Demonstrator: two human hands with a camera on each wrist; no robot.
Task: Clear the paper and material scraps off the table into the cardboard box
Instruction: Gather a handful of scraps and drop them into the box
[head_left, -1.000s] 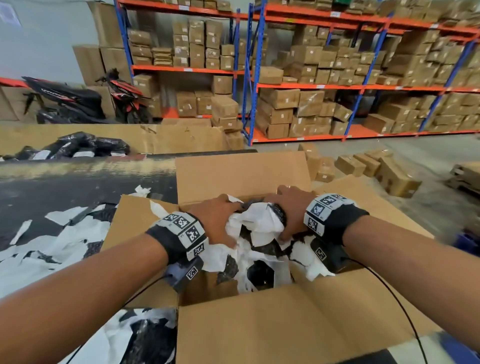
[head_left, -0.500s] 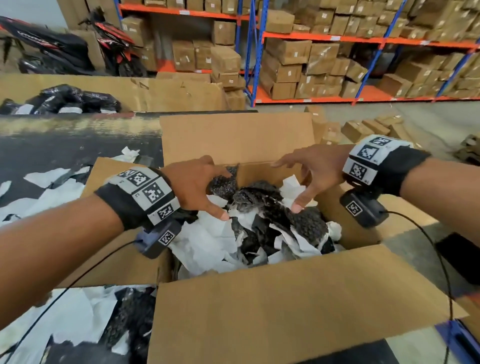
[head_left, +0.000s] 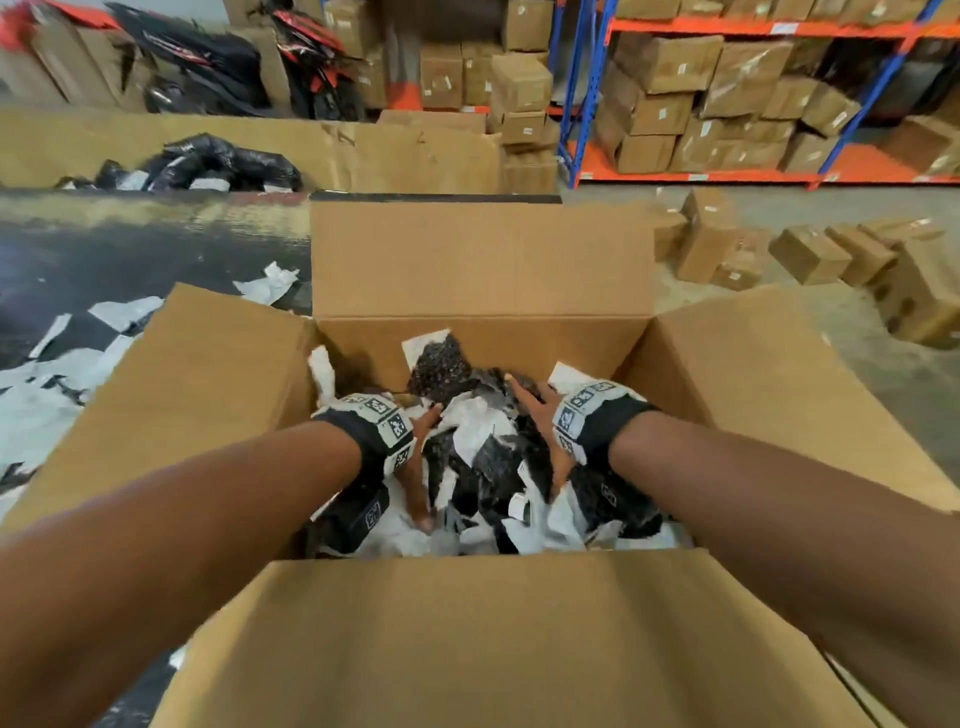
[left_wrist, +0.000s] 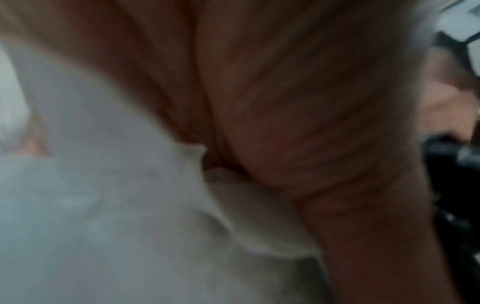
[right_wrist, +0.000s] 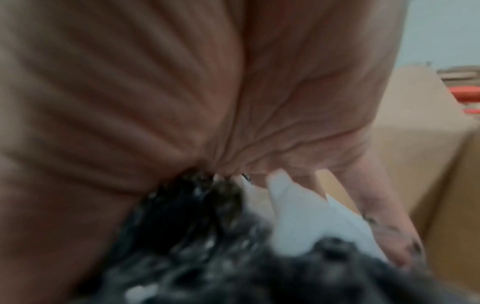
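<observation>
The open cardboard box (head_left: 483, 270) stands in front of me, holding a heap of white paper and black bubbly scraps (head_left: 483, 452). Both my hands are inside it. My left hand (head_left: 418, 483) lies against the heap's left side with fingers pointing down. My right hand (head_left: 540, 415) presses the right side with fingers spread. In the blurred left wrist view, the palm (left_wrist: 285, 102) lies on white paper (left_wrist: 103, 205). The right wrist view shows the palm (right_wrist: 182, 82) on black material (right_wrist: 194, 246) and white paper (right_wrist: 298, 216). More scraps (head_left: 52, 405) lie on the dark table (head_left: 130, 249) at left.
The box's four flaps stand open; the near flap (head_left: 493, 639) hides the front of the heap. Black bags (head_left: 208, 161) lie on cardboard beyond the table. Small cartons (head_left: 831, 254) sit on the floor at right, before racks of boxes (head_left: 727, 104).
A second ago both hands held a bunch of scraps over the box. They let it go, then went down into the box onto the heap.
</observation>
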